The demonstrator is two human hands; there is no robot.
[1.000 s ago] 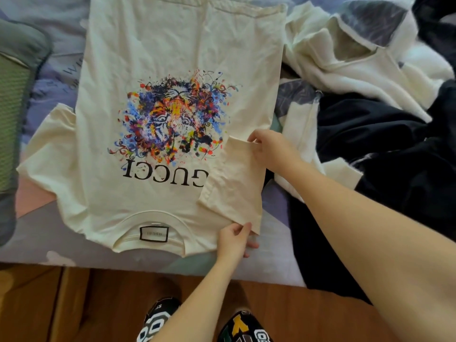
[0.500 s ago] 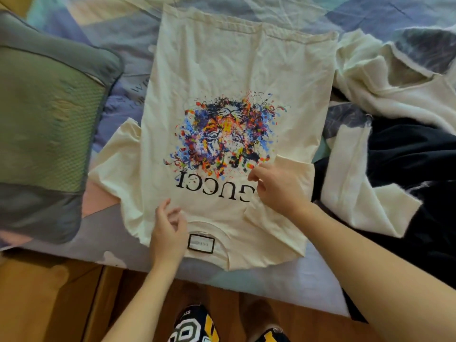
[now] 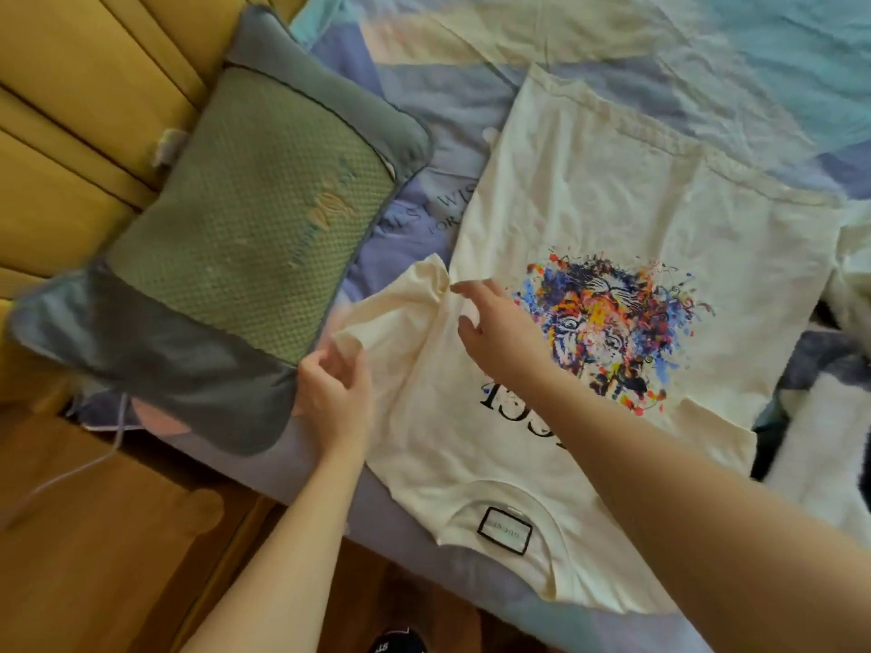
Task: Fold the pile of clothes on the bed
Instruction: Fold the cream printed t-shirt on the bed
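Both hands have crossed to the shirt's unfolded sleeve, next to the pillow.

The left hand (image 3: 337,393) pinches the outer end of the loose sleeve (image 3: 396,308), fingers curled into the cloth beside the green-and-grey pillow (image 3: 226,256) at the bed's (image 3: 424,134) near left edge. The right hand (image 3: 495,322) hovers over the sleeve's seam, fingers spread and holding nothing. The cream T-shirt (image 3: 612,205) lies print-up across the near edge of the bed, collar toward the person. A second ago both hands worked the other sleeve (image 3: 711,435), which now lies folded in over the print's corner; half a second ago they pressed the chest flat. So one side looks done, and this sleeve is likely next to be turned in. More clothes (image 3: 829,417) wait at the bed's right edge.
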